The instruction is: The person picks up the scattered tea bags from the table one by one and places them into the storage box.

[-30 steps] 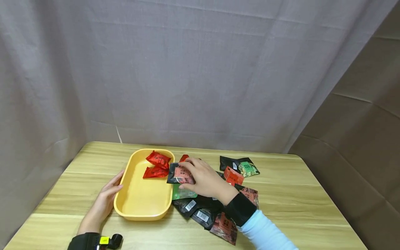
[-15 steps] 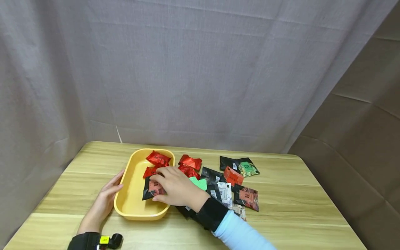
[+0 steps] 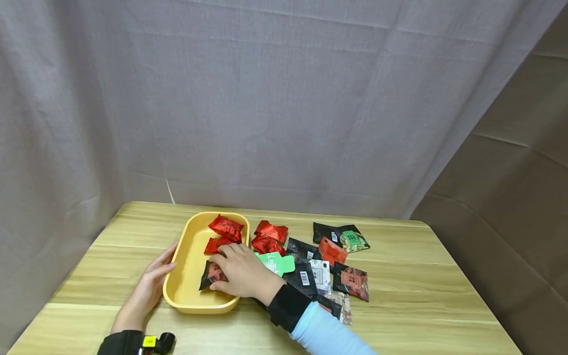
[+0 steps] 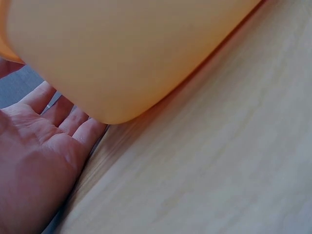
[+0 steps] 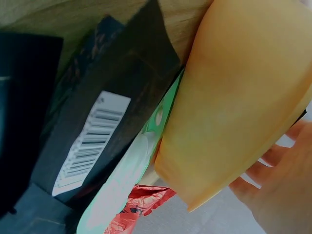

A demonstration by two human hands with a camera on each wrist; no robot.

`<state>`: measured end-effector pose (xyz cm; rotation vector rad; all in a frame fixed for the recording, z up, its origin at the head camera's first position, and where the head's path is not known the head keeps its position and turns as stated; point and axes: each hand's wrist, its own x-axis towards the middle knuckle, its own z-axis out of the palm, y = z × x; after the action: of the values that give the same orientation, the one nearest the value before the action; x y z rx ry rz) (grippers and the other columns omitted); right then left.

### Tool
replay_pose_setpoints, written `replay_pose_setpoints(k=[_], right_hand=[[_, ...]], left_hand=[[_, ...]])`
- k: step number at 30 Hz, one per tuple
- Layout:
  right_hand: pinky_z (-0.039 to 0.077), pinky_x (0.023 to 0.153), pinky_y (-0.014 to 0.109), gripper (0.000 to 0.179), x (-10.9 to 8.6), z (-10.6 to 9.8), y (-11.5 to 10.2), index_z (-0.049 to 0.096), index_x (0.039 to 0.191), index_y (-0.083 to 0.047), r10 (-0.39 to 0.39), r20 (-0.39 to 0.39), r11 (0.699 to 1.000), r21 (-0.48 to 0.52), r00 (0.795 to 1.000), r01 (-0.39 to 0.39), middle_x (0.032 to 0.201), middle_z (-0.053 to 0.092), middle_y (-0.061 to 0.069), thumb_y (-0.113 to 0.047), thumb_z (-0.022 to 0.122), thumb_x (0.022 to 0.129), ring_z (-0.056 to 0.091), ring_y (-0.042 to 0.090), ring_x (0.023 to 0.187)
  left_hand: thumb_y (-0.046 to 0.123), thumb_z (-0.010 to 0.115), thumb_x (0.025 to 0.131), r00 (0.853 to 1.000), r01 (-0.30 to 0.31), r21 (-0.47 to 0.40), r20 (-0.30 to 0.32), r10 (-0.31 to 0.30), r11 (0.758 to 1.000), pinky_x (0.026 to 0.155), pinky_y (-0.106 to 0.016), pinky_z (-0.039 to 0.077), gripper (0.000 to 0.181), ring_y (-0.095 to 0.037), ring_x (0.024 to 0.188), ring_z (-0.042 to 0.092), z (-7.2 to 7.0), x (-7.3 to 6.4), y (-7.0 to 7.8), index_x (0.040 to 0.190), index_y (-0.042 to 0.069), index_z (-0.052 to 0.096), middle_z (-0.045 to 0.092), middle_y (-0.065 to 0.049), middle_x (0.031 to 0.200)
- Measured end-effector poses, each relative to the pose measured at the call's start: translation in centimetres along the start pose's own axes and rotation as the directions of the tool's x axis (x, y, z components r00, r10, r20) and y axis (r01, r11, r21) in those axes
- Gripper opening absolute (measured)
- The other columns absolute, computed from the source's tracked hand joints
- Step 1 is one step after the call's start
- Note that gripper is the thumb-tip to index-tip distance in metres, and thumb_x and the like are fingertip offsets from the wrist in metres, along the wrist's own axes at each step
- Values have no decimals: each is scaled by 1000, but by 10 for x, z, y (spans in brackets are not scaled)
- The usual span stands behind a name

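Observation:
A yellow tray stands on the table. My left hand rests against its left wall, with thumb and fingertips right at the rim. In the left wrist view, the left palm faces up and the fingers extend to the tray's outer wall. My right hand reaches over the right rim and pinches a small black sachet with a red label low inside the tray. The hand covers part of the sachet. Two red foil packets lie at the tray's far right corner.
Right of the tray lie red foil packets, a green card, several black sachets, an orange-red packet and a white packet. A black sachet with a green label sits farther back. Grey cloth hangs behind the table.
My right hand has carried the black sachet leftward from above the pile, over the rim and down into the tray. The left hand and tray have stayed in place.

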<state>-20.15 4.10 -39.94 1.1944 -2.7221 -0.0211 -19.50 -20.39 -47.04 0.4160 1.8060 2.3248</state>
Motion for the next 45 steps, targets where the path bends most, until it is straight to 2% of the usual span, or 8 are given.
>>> replay_pose_setpoints(k=[5,12,19,26,31,38,45], right_hand=[[45,102,40,60,0,1,-1,55,130,-20,12,14,1000,-14,1000,-12,131,56,5,-57,57,83,48,20,121],[43,104,40,59,-1,-2,-1,54,130,-19,12,15,1000,-4,1000,-11,132,56,6,-55,57,84,47,20,123],[42,106,41,58,-6,-9,4,53,131,-17,29,-13,999,37,999,-29,132,55,7,-50,59,84,45,21,125],[40,109,45,59,-19,-14,17,50,134,-15,49,-9,992,118,999,-48,138,52,10,-48,59,86,43,24,129],[38,111,49,60,-30,-18,30,46,138,-14,69,-3,985,156,998,-68,141,48,14,-45,58,88,40,29,132],[37,111,46,55,-47,-25,51,44,139,-13,145,26,976,160,989,-148,143,48,12,-42,52,92,39,25,133],[40,108,48,51,-63,-19,67,48,137,-12,186,61,973,129,981,-192,140,51,12,-37,53,93,43,26,130]], left_hand=[[10,32,100,1000,0,1,5,0,1000,94,-9,44,58,10,121,42,0,0,-1,151,3,6,9,0,159],[10,31,100,1000,2,16,6,-2,1000,94,-9,44,58,11,121,41,0,1,-1,151,2,6,-10,-21,158],[10,32,100,1000,-5,12,0,5,1000,94,-9,44,58,10,121,42,2,0,1,151,1,7,1,-10,161],[11,33,100,1000,8,-1,-4,-8,1000,93,-9,45,59,10,120,43,2,1,2,151,1,6,0,-11,160],[12,34,100,1000,14,4,-10,-14,1000,94,-10,44,59,8,120,44,1,1,1,151,2,8,11,-4,159],[11,34,100,1000,-5,1,-2,5,1000,95,-10,45,58,6,122,43,4,2,1,151,0,8,24,6,151],[12,34,100,1000,13,13,-13,-12,1000,94,-10,44,58,8,121,43,5,2,1,151,3,9,19,3,155]])
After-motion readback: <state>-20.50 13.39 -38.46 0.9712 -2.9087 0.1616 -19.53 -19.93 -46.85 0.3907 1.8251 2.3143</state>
